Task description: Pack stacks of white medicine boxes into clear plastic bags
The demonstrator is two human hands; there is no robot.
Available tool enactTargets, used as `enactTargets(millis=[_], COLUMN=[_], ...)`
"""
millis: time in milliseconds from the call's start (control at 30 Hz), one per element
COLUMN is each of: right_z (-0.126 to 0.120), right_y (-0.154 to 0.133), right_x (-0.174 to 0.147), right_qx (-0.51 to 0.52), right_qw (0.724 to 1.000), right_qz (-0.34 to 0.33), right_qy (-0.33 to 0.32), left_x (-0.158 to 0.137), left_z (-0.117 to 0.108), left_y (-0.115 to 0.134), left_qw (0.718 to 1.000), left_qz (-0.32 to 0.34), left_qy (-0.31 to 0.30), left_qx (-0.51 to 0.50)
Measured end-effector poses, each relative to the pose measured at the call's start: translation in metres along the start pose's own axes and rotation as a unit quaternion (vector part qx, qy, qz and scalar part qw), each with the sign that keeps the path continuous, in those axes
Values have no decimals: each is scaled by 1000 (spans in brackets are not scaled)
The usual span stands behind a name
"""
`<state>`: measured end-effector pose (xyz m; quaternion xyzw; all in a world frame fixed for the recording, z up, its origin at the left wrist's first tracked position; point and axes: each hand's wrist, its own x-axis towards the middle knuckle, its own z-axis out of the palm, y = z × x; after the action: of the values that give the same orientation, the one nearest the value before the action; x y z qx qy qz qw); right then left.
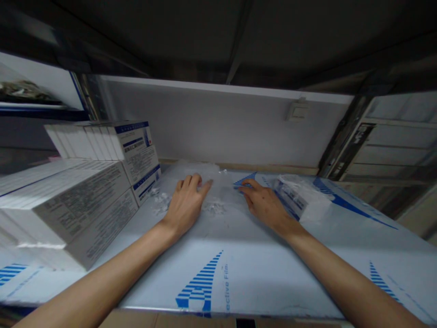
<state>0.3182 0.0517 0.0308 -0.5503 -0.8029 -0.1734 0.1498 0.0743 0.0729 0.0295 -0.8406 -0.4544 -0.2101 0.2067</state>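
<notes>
A clear plastic film (213, 193) lies crumpled on the shelf between my hands. On its left side rests my left hand (187, 200), fingers bent and thumb held apart from them. My right hand (264, 202) is at the film's right side, thumb and forefinger pinched together at its edge; the fingertips are partly hidden. Just beyond the right hand lies a white-and-blue box (297, 200) in loose clear wrap. Left of my left hand, white cartons with blue bands (134, 150) stand stacked in a tight row.
More white cartons (82, 205) fill the near left of the shelf. Printed protective film covers the shelf surface (259, 273). Low overhead is a dark upper shelf (218, 41). Behind are a pale wall (218, 123) and a switch (298, 111); a metal post (344, 141) stands right.
</notes>
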Motion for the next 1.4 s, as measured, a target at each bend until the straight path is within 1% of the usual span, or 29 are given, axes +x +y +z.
enactTargets(millis=[100,167,267,400,467,567,600,700,833,900,967,1033,1100,1133,1200,1300,1367,1400], right_z=[-8,-10,-8,-6,-9,-14,-14,-9,-3,-5,-10,-14,-16,-15,-12,-5,-3,-4], right_y=[-6,-10,-12,-9,-9,-8,-8,-8,-8,-10,-11,-11,-11,-11,-12,-13,-11,-9], right_x=[-1,-2,-1,1,1,1,1,1,2,1,0,-1,-2,-1,0,4,6,6], right_qx=[-62,-73,-42,-2,-14,-43,-46,-34,1,6,3,-2,6,19,65,130,142,142], right_qw=[997,996,998,999,998,997,997,998,999,999,999,998,998,998,996,988,986,987], right_qz=[-18,-30,-20,22,36,60,63,50,36,40,46,54,53,51,59,85,84,76], right_qy=[-42,-50,-45,-36,-39,-27,-24,-29,15,17,-1,-15,-22,-27,-27,11,30,26], left_x=[-2,-2,-1,0,0,0,0,0,-1,-1,0,0,1,1,1,1,2,2], left_z=[4,4,2,0,-1,0,1,3,6,6,3,1,-2,-2,-2,-1,-2,-3], left_y=[0,1,2,2,0,-4,-5,-6,-3,-3,-4,-5,-6,-7,-6,-4,-2,-2], left_qw=[999,999,996,995,995,997,997,997,995,994,995,996,997,997,994,983,980,979], left_qz=[-22,-26,-6,6,14,9,4,14,30,27,13,-9,-25,-27,-24,-19,-25,-28], left_qy=[20,20,10,-14,0,54,63,52,34,39,56,70,69,64,53,44,45,44], left_qx=[-14,-42,-85,-101,-98,-52,-39,-50,-92,-99,-87,-50,-24,-33,-91,-175,-192,-195])
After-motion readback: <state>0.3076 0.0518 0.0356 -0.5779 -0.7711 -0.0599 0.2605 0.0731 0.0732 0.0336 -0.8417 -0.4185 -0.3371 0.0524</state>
